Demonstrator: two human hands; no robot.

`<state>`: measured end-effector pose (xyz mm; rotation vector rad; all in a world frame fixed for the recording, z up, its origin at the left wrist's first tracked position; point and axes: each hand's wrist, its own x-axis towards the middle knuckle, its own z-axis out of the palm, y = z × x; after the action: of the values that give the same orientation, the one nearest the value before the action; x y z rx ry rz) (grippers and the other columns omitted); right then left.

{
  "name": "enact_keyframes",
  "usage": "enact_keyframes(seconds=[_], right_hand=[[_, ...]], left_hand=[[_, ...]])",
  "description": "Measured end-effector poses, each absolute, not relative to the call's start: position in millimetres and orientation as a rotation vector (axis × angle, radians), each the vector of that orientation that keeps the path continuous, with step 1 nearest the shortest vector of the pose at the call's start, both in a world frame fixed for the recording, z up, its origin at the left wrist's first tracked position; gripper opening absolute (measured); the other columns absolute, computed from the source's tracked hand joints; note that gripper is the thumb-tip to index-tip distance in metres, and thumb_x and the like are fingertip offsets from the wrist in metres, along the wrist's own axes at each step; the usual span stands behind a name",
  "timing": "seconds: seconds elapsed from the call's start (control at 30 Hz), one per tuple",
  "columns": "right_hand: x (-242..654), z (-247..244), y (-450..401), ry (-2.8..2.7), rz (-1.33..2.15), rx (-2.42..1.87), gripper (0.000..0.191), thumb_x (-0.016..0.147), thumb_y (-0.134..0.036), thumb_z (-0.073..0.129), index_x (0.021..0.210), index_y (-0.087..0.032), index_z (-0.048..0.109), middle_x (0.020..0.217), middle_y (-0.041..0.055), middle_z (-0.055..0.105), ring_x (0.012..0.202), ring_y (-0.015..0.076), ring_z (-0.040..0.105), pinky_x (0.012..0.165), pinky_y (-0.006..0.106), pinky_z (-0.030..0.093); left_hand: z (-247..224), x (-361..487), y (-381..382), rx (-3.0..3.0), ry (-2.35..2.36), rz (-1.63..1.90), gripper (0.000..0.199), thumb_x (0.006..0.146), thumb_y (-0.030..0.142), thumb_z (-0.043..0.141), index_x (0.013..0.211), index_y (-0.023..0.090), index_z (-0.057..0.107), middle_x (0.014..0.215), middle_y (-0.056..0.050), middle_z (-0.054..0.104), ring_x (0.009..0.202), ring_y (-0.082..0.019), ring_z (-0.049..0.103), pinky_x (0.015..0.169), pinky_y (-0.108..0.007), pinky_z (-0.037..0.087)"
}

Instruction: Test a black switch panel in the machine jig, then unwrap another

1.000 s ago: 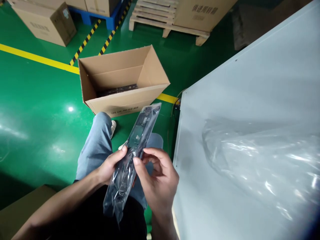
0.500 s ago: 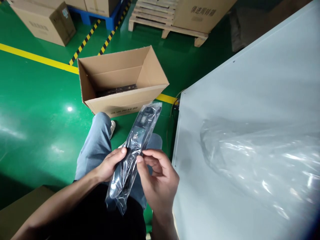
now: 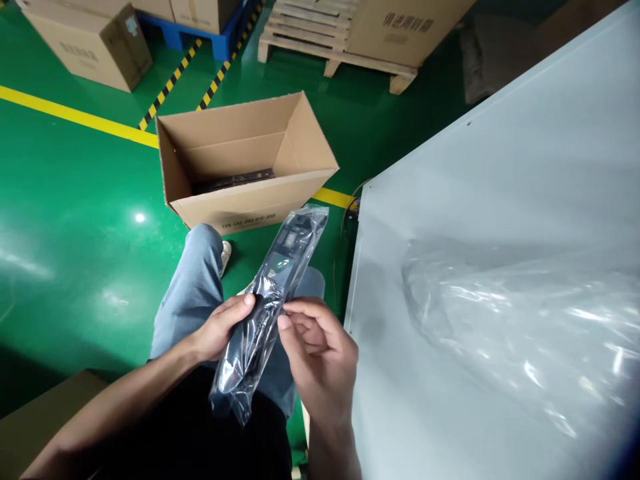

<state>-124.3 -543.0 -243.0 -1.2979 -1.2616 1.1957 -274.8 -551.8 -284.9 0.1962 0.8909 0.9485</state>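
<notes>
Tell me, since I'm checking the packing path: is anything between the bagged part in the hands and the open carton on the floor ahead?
Nothing visible. Left hand and right hand hold the bagged part above the knees; beyond it lies bare green floor up to the open carton.

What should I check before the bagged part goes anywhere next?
1. Left hand gripping the bagged part: ok.
2. Right hand pinching the bag's edge: ok.
3. Bag sealed at its lower end: cannot tell.
4. Open carton on the floor unobstructed on top: ok.
5. Room left in the carton beside the dark parts already inside: ok.
6. Table edge bare near the hands: ok; loose plastic film lies further right.
</notes>
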Motion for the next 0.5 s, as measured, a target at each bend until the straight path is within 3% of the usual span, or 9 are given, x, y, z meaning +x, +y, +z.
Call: enact_keyframes(seconds=[0.17, 0.27, 0.5], right_hand=[[-123.9, -244.5, -543.7, -1.262, 1.218, -1.296, 0.011, 0.090, -0.026, 0.076, 0.100, -0.024, 0.073, 0.089, 0.0015, 0.073, 0.072, 0.0141, 0.071, 0.070, 0.027, 0.062], [-123.6, -246.0, -543.8, -1.249, 1.239, -1.303, 0.011, 0.091, -0.027, 0.075, 0.101, -0.024, 0.074, 0.092, 0.0029, 0.076, 0.075, 0.0153, 0.073, 0.071, 0.028, 0.063], [-122.2, -247.8, -541.0, -1.263, 1.224, -1.327, 0.003, 0.090, -0.025, 0.075, 0.092, -0.023, 0.077, 0.095, 0.0040, 0.077, 0.080, 0.0165, 0.075, 0.073, 0.027, 0.063]], left_hand=[[-284.1, -274.5, -549.7, 0.212, 0.903, 0.937, 0.063, 0.063, 0.070, 0.092, 0.078, 0.012, 0.073, 0.065, -0.003, 0.068, 0.056, -0.013, 0.058, 0.055, -0.023, 0.046], [-284.7, -274.5, -550.2, 0.253, 0.934, 0.984, 0.061, 0.063, 0.070, 0.092, 0.080, 0.014, 0.076, 0.072, -0.003, 0.071, 0.062, -0.014, 0.059, 0.061, -0.024, 0.048], [-290.6, -279.5, -552.9, 0.659, 1.022, 1.088, 0.055, 0.085, 0.069, 0.075, 0.108, 0.019, 0.082, 0.092, -0.005, 0.077, 0.086, -0.021, 0.064, 0.081, -0.028, 0.051]])
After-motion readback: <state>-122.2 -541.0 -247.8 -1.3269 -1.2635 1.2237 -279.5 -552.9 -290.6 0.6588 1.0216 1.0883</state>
